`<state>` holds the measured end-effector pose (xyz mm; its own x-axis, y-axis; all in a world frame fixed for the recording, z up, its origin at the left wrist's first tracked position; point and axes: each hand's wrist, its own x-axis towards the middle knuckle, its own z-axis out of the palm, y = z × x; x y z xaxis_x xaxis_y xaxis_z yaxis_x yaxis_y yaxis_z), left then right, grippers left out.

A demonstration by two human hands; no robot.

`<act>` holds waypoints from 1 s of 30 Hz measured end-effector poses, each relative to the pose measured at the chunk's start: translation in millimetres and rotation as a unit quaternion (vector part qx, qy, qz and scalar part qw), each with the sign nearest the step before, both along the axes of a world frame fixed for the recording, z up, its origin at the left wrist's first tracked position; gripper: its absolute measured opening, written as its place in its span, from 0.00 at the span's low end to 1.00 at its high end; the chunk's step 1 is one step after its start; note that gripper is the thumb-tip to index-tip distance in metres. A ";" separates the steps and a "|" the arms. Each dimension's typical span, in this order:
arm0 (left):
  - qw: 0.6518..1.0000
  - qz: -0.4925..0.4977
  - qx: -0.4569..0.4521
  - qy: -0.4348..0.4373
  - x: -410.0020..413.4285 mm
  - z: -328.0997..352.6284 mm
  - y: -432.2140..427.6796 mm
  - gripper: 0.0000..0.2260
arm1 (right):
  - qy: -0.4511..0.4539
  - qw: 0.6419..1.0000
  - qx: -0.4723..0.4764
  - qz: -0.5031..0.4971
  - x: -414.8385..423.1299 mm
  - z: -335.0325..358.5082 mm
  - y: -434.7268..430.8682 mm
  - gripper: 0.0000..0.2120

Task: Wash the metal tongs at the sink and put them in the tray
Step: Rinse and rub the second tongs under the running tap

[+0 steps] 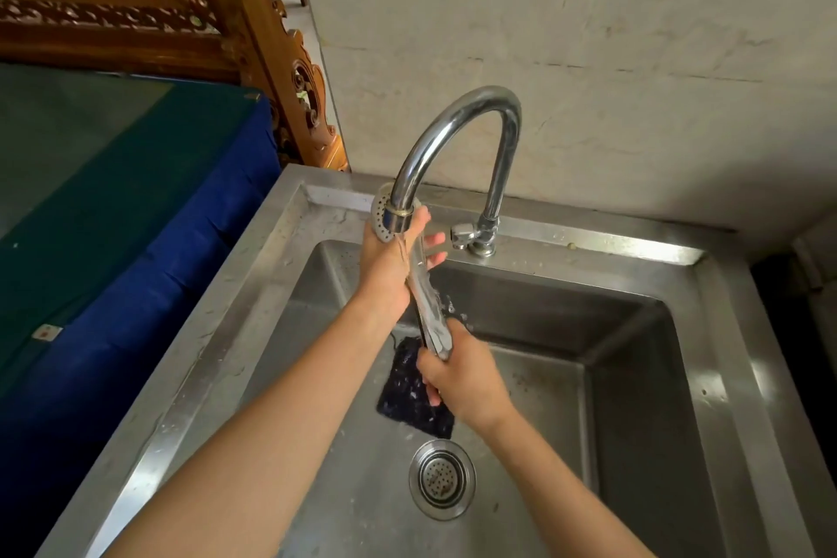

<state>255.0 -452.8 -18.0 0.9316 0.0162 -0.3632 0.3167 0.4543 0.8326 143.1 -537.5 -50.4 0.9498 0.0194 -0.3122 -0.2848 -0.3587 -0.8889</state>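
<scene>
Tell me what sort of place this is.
Probably a plain kitchen or scullery wash area. A deep stainless steel sink with a gooseneck tap stands against a bare stained wall, and both hands hold metal tongs under the spout.

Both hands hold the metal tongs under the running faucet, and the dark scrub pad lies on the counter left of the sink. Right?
Not quite. The head view shows the dark scrub pad lying inside the sink basin, above the drain. Left hand and right hand do hold the tongs under the faucet.

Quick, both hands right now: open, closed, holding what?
Left hand: on the upper part of the metal tongs under the faucet, fingers partly spread.
Right hand: closed on the tongs' lower end.
</scene>
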 end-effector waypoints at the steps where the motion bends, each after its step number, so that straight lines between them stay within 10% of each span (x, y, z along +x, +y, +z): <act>1: 1.000 -0.005 -0.001 0.008 0.1 1.8 -0.3 0.17 | -0.004 1.000 -0.011 -0.007 -3.8 -1.2 0.4 0.05; 11: 0.971 -0.152 -0.185 0.007 -27.6 -21.1 14.6 0.13 | 0.105 0.977 0.184 0.003 -57.5 -19.5 -5.7 0.05; 21: 0.995 -0.040 0.085 0.020 -10.3 -1.0 3.2 0.16 | 0.092 0.924 0.366 0.059 -27.9 -18.4 -2.6 0.09; 25: 0.920 0.042 0.363 -0.140 -19.4 -12.9 4.8 0.10 | 0.077 0.965 0.249 0.013 -24.0 -23.5 9.6 0.10; 27: 0.929 0.010 0.336 -0.155 -28.4 -17.2 1.2 0.05 | 0.059 0.977 0.207 -0.008 -24.3 -25.8 12.9 0.08; 30: 0.972 -0.029 0.230 -0.041 -27.3 -20.0 -0.5 0.32 | 0.052 0.973 0.225 -0.008 -25.4 -25.4 10.5 0.10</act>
